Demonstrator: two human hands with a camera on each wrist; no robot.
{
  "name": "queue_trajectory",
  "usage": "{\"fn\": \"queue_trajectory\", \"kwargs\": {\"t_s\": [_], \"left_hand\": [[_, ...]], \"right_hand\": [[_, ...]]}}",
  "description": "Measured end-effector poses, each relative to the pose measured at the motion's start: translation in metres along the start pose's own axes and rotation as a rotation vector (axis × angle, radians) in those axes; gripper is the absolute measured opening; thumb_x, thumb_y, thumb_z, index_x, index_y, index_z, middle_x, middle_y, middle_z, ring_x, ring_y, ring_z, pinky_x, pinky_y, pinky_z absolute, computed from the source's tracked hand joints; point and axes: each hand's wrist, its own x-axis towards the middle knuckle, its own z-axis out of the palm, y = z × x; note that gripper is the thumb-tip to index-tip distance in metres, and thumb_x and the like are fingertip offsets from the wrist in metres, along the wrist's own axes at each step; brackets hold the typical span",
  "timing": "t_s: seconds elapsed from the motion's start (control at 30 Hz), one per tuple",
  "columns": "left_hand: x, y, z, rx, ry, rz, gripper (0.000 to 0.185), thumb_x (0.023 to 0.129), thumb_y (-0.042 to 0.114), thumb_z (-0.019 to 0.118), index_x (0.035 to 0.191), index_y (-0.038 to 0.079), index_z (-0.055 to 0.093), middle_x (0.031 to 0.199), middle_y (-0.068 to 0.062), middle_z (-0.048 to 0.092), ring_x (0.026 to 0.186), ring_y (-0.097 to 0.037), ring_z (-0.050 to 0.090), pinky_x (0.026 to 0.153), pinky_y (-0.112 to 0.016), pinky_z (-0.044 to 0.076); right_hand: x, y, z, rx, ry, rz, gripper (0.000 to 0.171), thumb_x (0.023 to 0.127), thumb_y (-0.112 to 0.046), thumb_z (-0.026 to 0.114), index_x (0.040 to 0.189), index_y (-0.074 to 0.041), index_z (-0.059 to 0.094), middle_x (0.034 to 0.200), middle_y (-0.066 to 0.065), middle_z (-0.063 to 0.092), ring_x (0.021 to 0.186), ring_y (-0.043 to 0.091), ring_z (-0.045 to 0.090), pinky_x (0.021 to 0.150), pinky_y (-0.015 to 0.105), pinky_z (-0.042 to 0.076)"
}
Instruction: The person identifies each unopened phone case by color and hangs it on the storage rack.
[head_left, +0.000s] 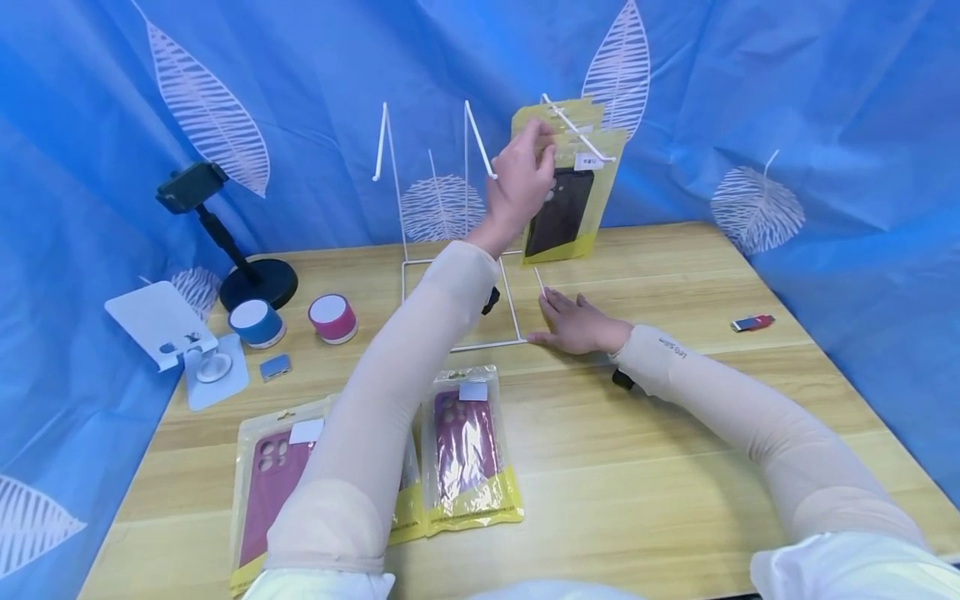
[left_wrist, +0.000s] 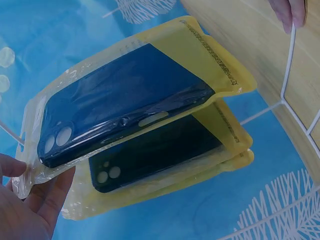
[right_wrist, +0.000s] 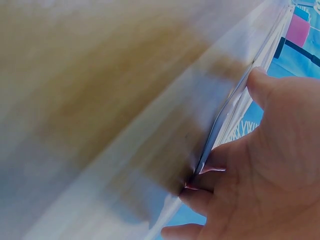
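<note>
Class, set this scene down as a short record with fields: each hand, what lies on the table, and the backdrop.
Left hand: grips the top of a packaged dark phone case
Right hand: touches the base of a white wire rack
Table, near side: packaged plum phone cases
Table, left: blue cylinder, pink cylinder, black stand
Backdrop: blue sheet with white leaf prints

The blue curtain [head_left: 322, 83] bears white leaf prints [head_left: 210, 108]; the counter [head_left: 660, 483] is pale wood-grain. Near its far edge: white wire rack [head_left: 487, 345], dark phone case [head_left: 564, 204], yellow-and-clear packet [head_left: 581, 248]; toward its left edge, blue speaker [head_left: 257, 325] and pink speaker [head_left: 332, 320], both white-topped.
</note>
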Motion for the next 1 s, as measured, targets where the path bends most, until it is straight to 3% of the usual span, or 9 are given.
{"fn": "queue_trajectory", "kwargs": {"t_s": [0.23, 0.4, 0.53, 0.6, 0.73, 0.8, 0.87, 0.93, 1.0], "left_hand": [[0.009, -0.012, 0.003, 0.066, -0.01, -0.041, 0.026, 0.103, 0.019, 0.051, 0.127, 0.01, 0.056, 0.125, -0.005, 0.067, 0.072, -0.015, 0.056, 0.069, -0.027, 0.048], [0.011, -0.017, 0.003, 0.074, -0.027, -0.069, 0.03, 0.103, 0.02, 0.052, 0.132, 0.011, 0.052, 0.127, -0.004, 0.064, 0.068, -0.016, 0.054, 0.064, -0.027, 0.045], [0.008, -0.02, 0.001, 0.07, -0.046, -0.075, 0.048, 0.101, 0.024, 0.056, 0.144, 0.01, 0.04, 0.138, -0.006, 0.056, 0.092, -0.018, 0.064, 0.078, -0.024, 0.053], [0.002, -0.022, -0.001, 0.091, -0.052, -0.063, 0.059, 0.101, 0.027, 0.056, 0.151, 0.008, 0.03, 0.148, -0.008, 0.047, 0.114, -0.018, 0.061, 0.093, -0.024, 0.051], [-0.022, -0.028, -0.008, 0.133, -0.083, 0.01, 0.075, 0.102, 0.03, 0.054, 0.158, 0.007, 0.012, 0.163, -0.011, 0.023, 0.13, -0.024, 0.052, 0.108, -0.027, 0.044], [-0.039, -0.031, -0.015, 0.176, -0.149, 0.049, 0.077, 0.102, 0.031, 0.054, 0.159, 0.007, 0.008, 0.166, -0.011, 0.013, 0.135, -0.027, 0.046, 0.113, -0.031, 0.04], [-0.059, -0.036, -0.023, 0.24, -0.238, 0.107, 0.074, 0.101, 0.029, 0.055, 0.158, 0.006, 0.013, 0.166, -0.012, 0.014, 0.142, -0.031, 0.039, 0.121, -0.036, 0.03], [-0.08, -0.041, -0.034, 0.369, -0.38, 0.139, 0.069, 0.1, 0.028, 0.057, 0.156, 0.004, 0.024, 0.162, -0.014, 0.026, 0.144, -0.033, 0.036, 0.124, -0.041, 0.025], [-0.103, -0.048, -0.047, 0.495, -0.58, 0.122, 0.061, 0.099, 0.027, 0.058, 0.151, 0.003, 0.036, 0.155, -0.017, 0.04, 0.144, -0.036, 0.036, 0.124, -0.047, 0.022]], "right_hand": [[0.0, -0.006, 0.004, 0.009, 0.006, -0.021, 0.091, 0.099, -0.064, 0.036, 0.156, 0.004, 0.013, 0.164, 0.023, 0.007, 0.153, 0.038, 0.01, 0.117, 0.069, 0.015], [0.0, -0.009, 0.008, 0.009, 0.002, -0.02, 0.092, 0.099, -0.066, 0.036, 0.156, 0.003, 0.013, 0.164, 0.023, 0.007, 0.153, 0.038, 0.01, 0.117, 0.069, 0.015], [0.0, -0.01, 0.008, 0.023, -0.006, -0.014, 0.091, 0.099, -0.065, 0.036, 0.156, 0.002, 0.013, 0.164, 0.023, 0.006, 0.153, 0.038, 0.009, 0.118, 0.068, 0.013], [0.0, -0.01, 0.007, 0.03, -0.01, -0.015, 0.091, 0.099, -0.065, 0.036, 0.156, 0.003, 0.012, 0.164, 0.023, 0.005, 0.153, 0.038, 0.009, 0.118, 0.068, 0.013], [0.001, -0.009, 0.006, 0.035, -0.012, -0.02, 0.091, 0.1, -0.064, 0.036, 0.156, 0.004, 0.012, 0.164, 0.024, 0.005, 0.153, 0.039, 0.009, 0.118, 0.068, 0.013], [0.002, -0.008, 0.005, 0.042, -0.009, -0.017, 0.091, 0.1, -0.063, 0.037, 0.156, 0.004, 0.012, 0.164, 0.024, 0.005, 0.153, 0.038, 0.009, 0.118, 0.068, 0.013], [0.003, -0.008, 0.003, 0.043, -0.004, -0.016, 0.091, 0.1, -0.063, 0.037, 0.156, 0.004, 0.013, 0.164, 0.024, 0.006, 0.153, 0.038, 0.009, 0.118, 0.068, 0.013], [0.003, -0.007, 0.002, 0.042, -0.004, -0.011, 0.091, 0.1, -0.064, 0.036, 0.156, 0.004, 0.012, 0.164, 0.023, 0.005, 0.153, 0.037, 0.008, 0.118, 0.068, 0.013], [0.004, -0.005, 0.001, 0.035, -0.004, -0.011, 0.092, 0.099, -0.064, 0.036, 0.156, 0.004, 0.012, 0.164, 0.023, 0.005, 0.154, 0.037, 0.008, 0.118, 0.068, 0.013]]}}
